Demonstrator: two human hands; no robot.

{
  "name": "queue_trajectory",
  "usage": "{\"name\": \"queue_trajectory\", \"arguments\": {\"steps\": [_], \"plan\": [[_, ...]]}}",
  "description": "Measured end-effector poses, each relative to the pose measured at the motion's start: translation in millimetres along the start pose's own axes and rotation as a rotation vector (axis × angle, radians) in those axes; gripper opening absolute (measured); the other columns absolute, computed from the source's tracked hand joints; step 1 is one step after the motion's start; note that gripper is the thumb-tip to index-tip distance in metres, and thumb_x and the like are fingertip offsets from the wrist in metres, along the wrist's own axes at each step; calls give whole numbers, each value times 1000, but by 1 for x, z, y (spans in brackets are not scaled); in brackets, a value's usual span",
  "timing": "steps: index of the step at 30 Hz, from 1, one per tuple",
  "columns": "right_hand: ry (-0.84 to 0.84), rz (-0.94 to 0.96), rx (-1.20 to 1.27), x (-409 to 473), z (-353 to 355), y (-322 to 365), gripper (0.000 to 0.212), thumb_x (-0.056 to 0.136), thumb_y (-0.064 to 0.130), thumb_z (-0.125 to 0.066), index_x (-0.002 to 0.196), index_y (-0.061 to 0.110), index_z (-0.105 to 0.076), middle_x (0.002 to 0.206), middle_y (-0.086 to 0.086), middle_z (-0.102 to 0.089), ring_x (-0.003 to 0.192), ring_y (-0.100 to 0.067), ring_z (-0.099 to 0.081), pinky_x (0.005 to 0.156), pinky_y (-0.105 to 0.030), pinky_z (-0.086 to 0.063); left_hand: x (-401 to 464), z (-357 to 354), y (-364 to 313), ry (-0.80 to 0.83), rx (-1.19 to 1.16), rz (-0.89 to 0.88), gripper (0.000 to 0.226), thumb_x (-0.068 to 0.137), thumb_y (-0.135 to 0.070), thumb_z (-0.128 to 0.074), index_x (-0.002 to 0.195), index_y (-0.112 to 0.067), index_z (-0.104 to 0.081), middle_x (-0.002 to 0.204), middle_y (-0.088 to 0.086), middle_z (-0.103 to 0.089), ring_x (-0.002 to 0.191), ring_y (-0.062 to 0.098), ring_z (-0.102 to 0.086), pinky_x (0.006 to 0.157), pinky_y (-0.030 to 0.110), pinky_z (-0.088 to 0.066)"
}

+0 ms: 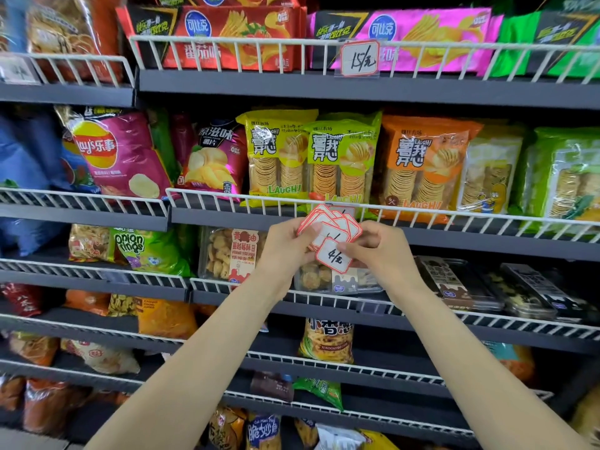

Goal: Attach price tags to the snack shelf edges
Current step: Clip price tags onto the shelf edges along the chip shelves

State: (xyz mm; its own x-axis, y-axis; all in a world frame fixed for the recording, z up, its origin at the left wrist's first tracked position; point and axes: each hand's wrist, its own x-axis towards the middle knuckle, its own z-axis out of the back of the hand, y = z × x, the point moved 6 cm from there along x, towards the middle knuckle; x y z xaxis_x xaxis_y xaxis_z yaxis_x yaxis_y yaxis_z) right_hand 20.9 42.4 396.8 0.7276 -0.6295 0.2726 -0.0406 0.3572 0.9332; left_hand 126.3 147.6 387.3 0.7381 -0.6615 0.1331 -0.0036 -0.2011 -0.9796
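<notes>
My left hand [285, 245] grips a fanned stack of several red-bordered white price tags [331, 222] in front of the middle shelf's white wire rail [227, 198]. My right hand [376, 248] pinches one tag marked "4/元" [334, 256] at the bottom of the fan. A tag reading "15/元" [359, 58] hangs in a clear holder on the upper shelf's wire rail [259, 43]. Another clear holder [344, 210] sits on the middle rail just behind the fan, mostly hidden by it.
Dark grey shelves [324, 89] with white wire fronts hold chip bags and cracker packs. Clear boxes of biscuits [224, 254] sit on the shelf behind my hands. Another tag [16, 71] hangs at the upper left. Lower shelves carry more snack bags.
</notes>
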Motion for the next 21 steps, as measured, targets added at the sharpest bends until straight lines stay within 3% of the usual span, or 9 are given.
{"name": "queue_trajectory", "arguments": {"steps": [5, 9, 14, 19, 21], "plan": [[-43, 39, -99, 0, -6, 2, 32, 74, 15, -77, 101, 20, -61, 72, 0, -72, 72, -14, -69, 75, -37, -55, -3, 11, -4, -58, -32, -17, 14, 89, -4, -57, 100, -7, -66, 89, 8, -70, 75, 13, -69, 61, 21, -57], [-41, 0, -129, 0, -14, 1, 48, 76, 19, -76, 118, 18, -54, 79, -2, -73, 78, -10, -69, 77, -32, -54, -1, 16, -2, -74, -96, 40, 12, 85, 0, -62, 90, -11, -66, 89, 8, -70, 77, 16, -69, 66, 25, -59], [13, -57, -119, 1, -19, 1, 37, 74, 14, -77, 106, 15, -58, 89, -5, -71, 76, -11, -68, 58, -20, -53, -1, 17, 3, -55, -181, 100, 15, 83, 1, -64, 88, -13, -67, 88, 5, -72, 82, 19, -69, 78, 34, -57], [-39, -22, -179, 1, -14, 6, 30, 74, 14, -77, 96, 14, -57, 79, -7, -71, 70, -15, -70, 67, -39, -59, -1, 24, 6, -56, -155, 130, 17, 80, 0, -67, 92, -11, -66, 90, 6, -71, 82, 19, -69, 75, 33, -58], [-70, 12, -223, 0, -12, 8, 33, 74, 16, -77, 95, 17, -52, 78, -5, -70, 70, -14, -69, 66, -38, -58, -1, 25, 2, -62, -74, 108, 21, 78, 0, -69, 96, -10, -66, 89, 5, -72, 79, 16, -70, 69, 29, -59]]}}
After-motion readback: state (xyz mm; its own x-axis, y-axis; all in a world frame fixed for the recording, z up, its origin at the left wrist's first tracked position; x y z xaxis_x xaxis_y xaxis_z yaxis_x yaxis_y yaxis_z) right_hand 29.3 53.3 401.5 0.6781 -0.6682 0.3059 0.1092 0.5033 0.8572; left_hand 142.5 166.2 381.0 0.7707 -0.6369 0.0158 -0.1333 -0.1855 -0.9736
